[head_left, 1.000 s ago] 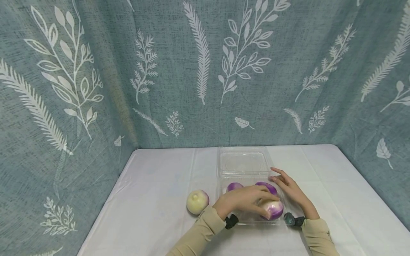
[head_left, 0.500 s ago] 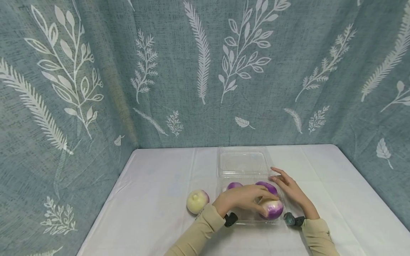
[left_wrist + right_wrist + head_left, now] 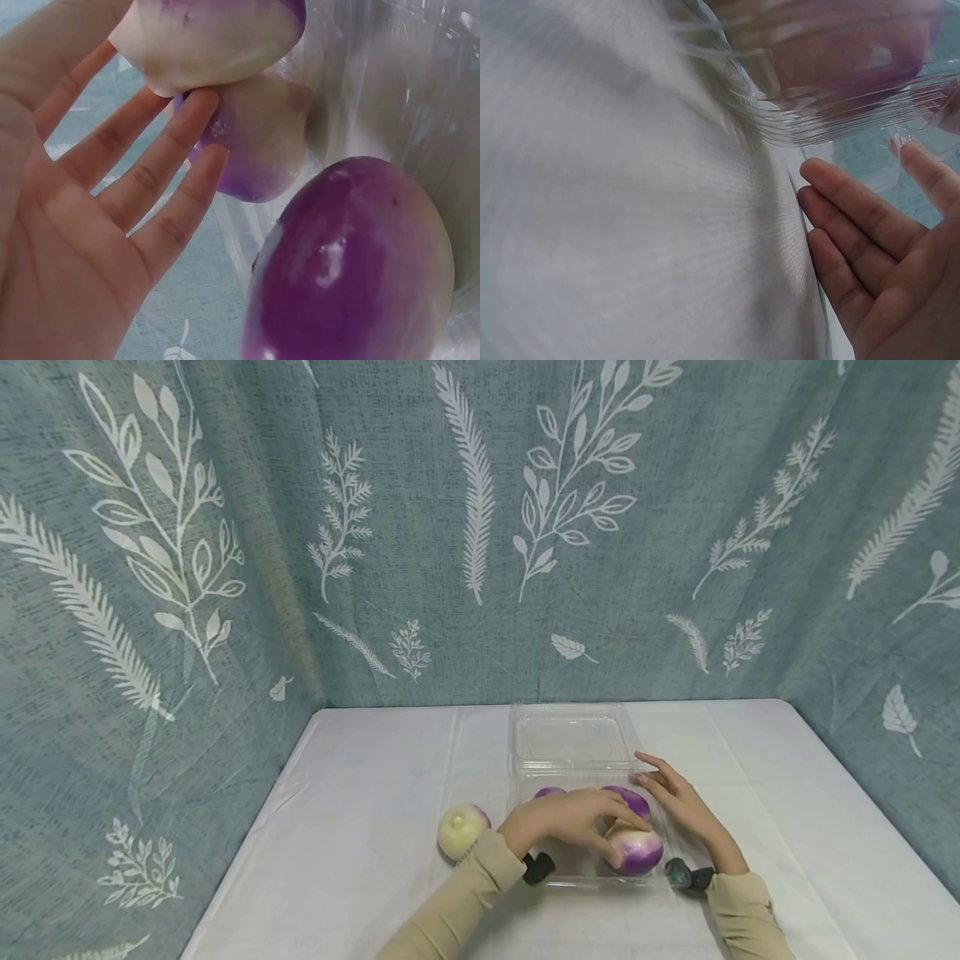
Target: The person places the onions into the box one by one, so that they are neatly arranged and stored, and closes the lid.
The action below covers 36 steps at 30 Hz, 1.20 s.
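My left hand (image 3: 573, 818) arches over a clear plastic container (image 3: 577, 882), its fingers and thumb beside a white and purple turnip (image 3: 637, 850) at the front right. In the left wrist view the fingers are extended and spread, their tips at this turnip (image 3: 217, 37) and another one (image 3: 259, 142) behind it. A purple turnip (image 3: 352, 262) lies nearer that camera. My right hand (image 3: 682, 806) stands at the container's right side, fingers extended; in the right wrist view it (image 3: 892, 270) is beside the clear wall, some fingertips near the rim.
A pale turnip (image 3: 461, 832) sits on the white table left of the container, close to my left sleeve. The container's clear lid (image 3: 570, 739) lies folded back behind it. A patterned blue-green curtain (image 3: 420, 527) hangs around the table's back and sides.
My left hand has shifted slightly left, its thumb and fingers a little back from the front-right turnip, which stays in place. The right hand has hardly moved.
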Motion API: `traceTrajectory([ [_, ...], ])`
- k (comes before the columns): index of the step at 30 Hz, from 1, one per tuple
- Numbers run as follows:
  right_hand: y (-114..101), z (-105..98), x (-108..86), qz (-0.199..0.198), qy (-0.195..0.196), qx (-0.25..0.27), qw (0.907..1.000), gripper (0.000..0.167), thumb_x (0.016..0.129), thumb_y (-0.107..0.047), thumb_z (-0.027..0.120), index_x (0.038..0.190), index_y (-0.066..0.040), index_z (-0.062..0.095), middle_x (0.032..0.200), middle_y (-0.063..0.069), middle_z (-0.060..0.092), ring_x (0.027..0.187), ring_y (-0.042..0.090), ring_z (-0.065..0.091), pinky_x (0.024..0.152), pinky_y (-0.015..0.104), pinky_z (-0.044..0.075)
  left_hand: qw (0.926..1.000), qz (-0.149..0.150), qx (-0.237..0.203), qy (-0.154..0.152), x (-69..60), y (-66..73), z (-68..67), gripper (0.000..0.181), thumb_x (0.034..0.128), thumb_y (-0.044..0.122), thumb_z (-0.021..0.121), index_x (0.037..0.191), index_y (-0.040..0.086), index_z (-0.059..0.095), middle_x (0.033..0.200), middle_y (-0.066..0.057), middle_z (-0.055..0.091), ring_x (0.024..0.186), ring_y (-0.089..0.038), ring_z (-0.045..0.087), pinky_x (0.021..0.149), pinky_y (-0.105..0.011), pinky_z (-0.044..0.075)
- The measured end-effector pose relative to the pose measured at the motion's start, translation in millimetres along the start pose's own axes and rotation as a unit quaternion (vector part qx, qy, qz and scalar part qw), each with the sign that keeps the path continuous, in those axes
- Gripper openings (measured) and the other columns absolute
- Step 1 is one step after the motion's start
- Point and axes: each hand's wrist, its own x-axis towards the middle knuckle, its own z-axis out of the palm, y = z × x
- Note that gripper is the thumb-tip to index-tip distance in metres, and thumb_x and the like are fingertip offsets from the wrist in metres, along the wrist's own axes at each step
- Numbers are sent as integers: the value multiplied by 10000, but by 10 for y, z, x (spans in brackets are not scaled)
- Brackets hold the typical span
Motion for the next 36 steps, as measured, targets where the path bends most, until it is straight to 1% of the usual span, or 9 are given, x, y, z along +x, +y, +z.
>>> traceTrajectory([
  [4,-7,-7,3,25,-4,-37,10000,449,1000,-248,416,1426,-137,329,1158,171,627,1075,45,560,980,570,367,9999,-132,-55,30,17,-39,13,520,803,318,693,1289,186,562,1100,44,539,1007,-90,530,881,-134,427],
  [5,-9,-7,3,36,2,-33,10000,448,999,-248,418,1425,-140,332,1156,171,628,1075,46,561,979,568,370,9999,-152,-76,29,20,-45,17,510,802,315,693,1280,186,569,1063,42,526,992,-101,532,871,-136,432],
  [8,-14,-7,4,48,-12,-59,10000,448,1000,-253,414,1427,-145,328,1158,164,629,1079,41,557,980,553,373,9999,-134,-48,32,29,-58,28,496,795,315,699,1259,180,588,1022,46,521,973,-104,533,857,-132,434],
  [14,-24,-6,-1,46,-15,-143,9999,449,1000,-256,414,1428,-148,329,1155,145,633,1077,61,569,973,519,384,9999,-130,-4,42,33,-63,37,494,787,312,708,1250,181,594,1078,41,543,950,-65,535,834,-105,428],
  [19,-25,-9,-2,27,-23,-108,9999,449,1001,-252,410,1430,-147,326,1159,152,630,1079,57,566,975,527,380,9999,-147,-70,7,27,-53,32,505,790,302,710,1265,185,582,1124,38,548,936,-45,540,811,-84,428],
  [24,-27,-7,1,33,-13,-102,9999,451,1001,-254,412,1430,-147,325,1159,158,629,1076,39,560,976,537,379,9996,-165,-206,25,12,-50,24,499,796,292,713,1263,173,583,1127,33,558,957,-48,541,831,-100,436],
  [27,-25,-4,2,45,-4,-109,9999,452,1000,-256,414,1429,-146,327,1159,157,629,1079,52,564,976,531,379,9994,-171,-281,60,-1,-48,23,490,802,290,710,1259,164,586,1141,24,562,974,-55,542,849,-116,442],
  [32,-15,-7,1,27,-5,-87,10000,452,1000,-252,415,1428,-137,327,1159,160,629,1085,73,566,980,544,374,9992,-196,-317,108,-17,-43,24,498,800,294,706,1260,151,581,1178,22,560,980,-45,543,858,-119,446],
  [36,-19,-11,1,19,6,-88,10000,450,1000,-251,415,1427,-136,330,1157,162,630,1079,56,562,980,547,375,9991,-219,-330,121,-23,-33,15,500,803,298,700,1265,151,578,1199,23,558,978,-45,551,858,-126,451],
])
